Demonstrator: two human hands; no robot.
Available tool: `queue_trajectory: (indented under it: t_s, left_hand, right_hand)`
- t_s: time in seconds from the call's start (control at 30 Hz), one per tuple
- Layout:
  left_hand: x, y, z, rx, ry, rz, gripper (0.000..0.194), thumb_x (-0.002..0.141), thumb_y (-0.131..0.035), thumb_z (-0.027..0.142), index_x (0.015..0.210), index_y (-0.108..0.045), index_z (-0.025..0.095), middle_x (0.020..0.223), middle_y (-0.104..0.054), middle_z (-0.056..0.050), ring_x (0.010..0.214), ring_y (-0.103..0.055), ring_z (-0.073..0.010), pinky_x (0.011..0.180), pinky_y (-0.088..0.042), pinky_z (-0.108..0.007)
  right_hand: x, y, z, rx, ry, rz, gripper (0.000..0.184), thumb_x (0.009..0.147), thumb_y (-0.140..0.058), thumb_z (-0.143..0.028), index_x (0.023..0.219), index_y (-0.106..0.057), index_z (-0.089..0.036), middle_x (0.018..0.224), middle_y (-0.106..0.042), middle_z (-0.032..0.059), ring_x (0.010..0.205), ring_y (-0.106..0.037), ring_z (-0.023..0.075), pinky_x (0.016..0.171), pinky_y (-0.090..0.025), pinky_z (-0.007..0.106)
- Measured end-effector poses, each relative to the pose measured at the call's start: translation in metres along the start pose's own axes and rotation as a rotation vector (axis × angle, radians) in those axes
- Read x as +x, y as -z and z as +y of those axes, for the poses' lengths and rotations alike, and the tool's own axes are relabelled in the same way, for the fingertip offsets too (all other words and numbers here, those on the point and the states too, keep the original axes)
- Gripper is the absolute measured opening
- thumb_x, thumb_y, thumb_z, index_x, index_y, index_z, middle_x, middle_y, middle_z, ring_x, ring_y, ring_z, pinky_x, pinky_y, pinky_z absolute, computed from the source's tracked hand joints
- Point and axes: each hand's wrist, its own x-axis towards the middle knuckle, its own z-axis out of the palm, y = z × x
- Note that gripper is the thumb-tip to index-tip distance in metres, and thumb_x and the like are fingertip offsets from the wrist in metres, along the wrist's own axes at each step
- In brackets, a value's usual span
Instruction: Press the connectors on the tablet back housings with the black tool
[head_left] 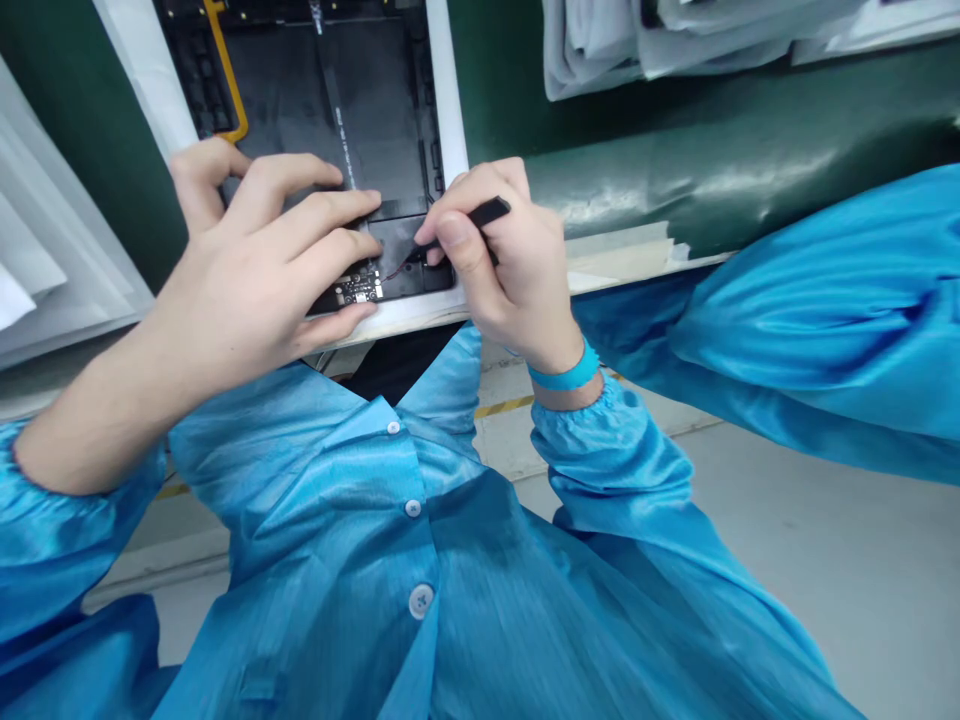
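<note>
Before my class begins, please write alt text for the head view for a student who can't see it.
A person's right-hand grip holds a slim black tool near a small circuit board in a black electronic device; the left-hand grip lies spread over it.

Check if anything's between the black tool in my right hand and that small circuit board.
Only a thin reddish wire shows in the gap between the tip of the black tool in your right hand and the small circuit board. Your left hand lies outside that gap.
</note>
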Motion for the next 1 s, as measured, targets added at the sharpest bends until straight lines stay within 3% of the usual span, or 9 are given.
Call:
queue_trajectory:
  t_s: [0.2, 0.33, 0.4, 0.5, 0.6, 0.7, 0.8, 0.9, 1.0]
  left_hand:
    - [-0.005, 0.001, 0.003, -0.060, 0.052, 0.049, 0.052, 0.103, -0.072, 0.061, 0.144, -0.076, 0.029, 0.168, -0.064, -0.007, 0.165, -0.044, -0.0445, 0.138, -0.020, -0.068]
    - [-0.027, 0.019, 0.029, -0.444, 0.317, 0.302, 0.057, 0.097, -0.077, 0.048, 0.153, -0.070, 0.036, 0.174, -0.054, 0.001, 0.175, -0.033, -0.0356, 0.144, -0.021, -0.061]
    - [-0.039, 0.028, 0.042, -0.734, 0.522, 0.460, 0.050, 0.094, -0.073, 0.033, 0.144, -0.074, 0.038, 0.170, -0.057, 0.006, 0.175, -0.034, -0.0323, 0.144, -0.023, -0.060]
    - [-0.044, 0.036, 0.052, -0.989, 0.744, 0.602, 0.036, 0.089, -0.066, 0.020, 0.119, -0.081, 0.034, 0.162, -0.065, 0.010, 0.171, -0.040, -0.0277, 0.146, -0.025, -0.057]
    - [-0.031, 0.039, 0.050, -1.140, 0.892, 0.659, 0.025, 0.087, -0.068, 0.017, 0.106, -0.077, 0.029, 0.145, -0.075, 0.000, 0.149, -0.062, -0.0248, 0.136, -0.046, -0.046]
    - [-0.007, 0.039, 0.046, -1.230, 0.990, 0.707, 0.020, 0.086, -0.070, 0.019, 0.105, -0.072, 0.023, 0.116, -0.080, -0.008, 0.104, -0.073, -0.0212, 0.096, -0.062, -0.031]
    - [0.010, 0.034, 0.043, -1.203, 1.025, 0.671, 0.017, 0.086, -0.068, 0.021, 0.102, -0.070, 0.017, 0.098, -0.078, -0.011, 0.078, -0.065, -0.0168, 0.067, -0.053, -0.024]
    - [0.016, 0.030, 0.037, -1.109, 0.968, 0.479, 0.013, 0.082, -0.070, 0.029, 0.088, -0.068, 0.016, 0.086, -0.069, -0.007, 0.068, -0.055, -0.0131, 0.060, -0.044, -0.023]
    - [0.019, 0.030, 0.031, -0.996, 0.932, 0.455, 0.013, 0.078, -0.074, 0.028, 0.082, -0.071, 0.016, 0.087, -0.067, -0.005, 0.070, -0.052, -0.0124, 0.060, -0.040, -0.024]
  right_hand:
    - [0.002, -0.001, -0.002, 0.068, -0.041, -0.008, 0.044, 0.113, -0.047, -0.068, 0.095, -0.070, -0.035, 0.085, -0.071, 0.0043, 0.099, -0.074, 0.0296, 0.112, -0.059, 0.050]
    - [-0.002, -0.004, 0.002, 0.377, -0.171, 0.261, 0.041, 0.110, -0.058, -0.069, 0.095, -0.067, -0.031, 0.099, -0.073, 0.0040, 0.085, -0.070, 0.0234, 0.095, -0.066, 0.043]
    - [-0.007, -0.002, 0.005, 0.560, -0.263, 0.352, 0.043, 0.104, -0.066, -0.073, 0.093, -0.063, -0.031, 0.110, -0.075, 0.0045, 0.105, -0.074, 0.0256, 0.104, -0.067, 0.044]
    - [-0.012, 0.004, 0.008, 0.771, -0.374, 0.313, 0.046, 0.099, -0.072, -0.075, 0.093, -0.062, -0.031, 0.135, -0.076, 0.0034, 0.143, -0.070, 0.0291, 0.123, -0.061, 0.055]
    - [-0.013, 0.013, 0.010, 0.832, -0.459, 0.274, 0.049, 0.101, -0.070, -0.078, 0.092, -0.065, -0.030, 0.143, -0.078, 0.0016, 0.154, -0.067, 0.0302, 0.128, -0.058, 0.061]
    - [-0.009, 0.019, 0.011, 0.908, -0.508, 0.288, 0.052, 0.097, -0.075, -0.081, 0.089, -0.068, -0.030, 0.140, -0.082, 0.0010, 0.152, -0.069, 0.0306, 0.127, -0.060, 0.062]
    - [-0.007, 0.021, 0.011, 1.016, -0.541, 0.293, 0.049, 0.094, -0.083, -0.077, 0.086, -0.074, -0.029, 0.135, -0.085, 0.0021, 0.147, -0.074, 0.0294, 0.130, -0.059, 0.057]
    - [-0.006, 0.020, 0.012, 1.079, -0.552, 0.304, 0.045, 0.091, -0.089, -0.071, 0.083, -0.079, -0.028, 0.131, -0.087, 0.0039, 0.142, -0.078, 0.0284, 0.131, -0.059, 0.052]
    - [-0.004, 0.021, 0.016, 1.097, -0.569, 0.275, 0.045, 0.084, -0.097, -0.069, 0.081, -0.081, -0.026, 0.127, -0.088, 0.0060, 0.138, -0.079, 0.0296, 0.130, -0.060, 0.050]
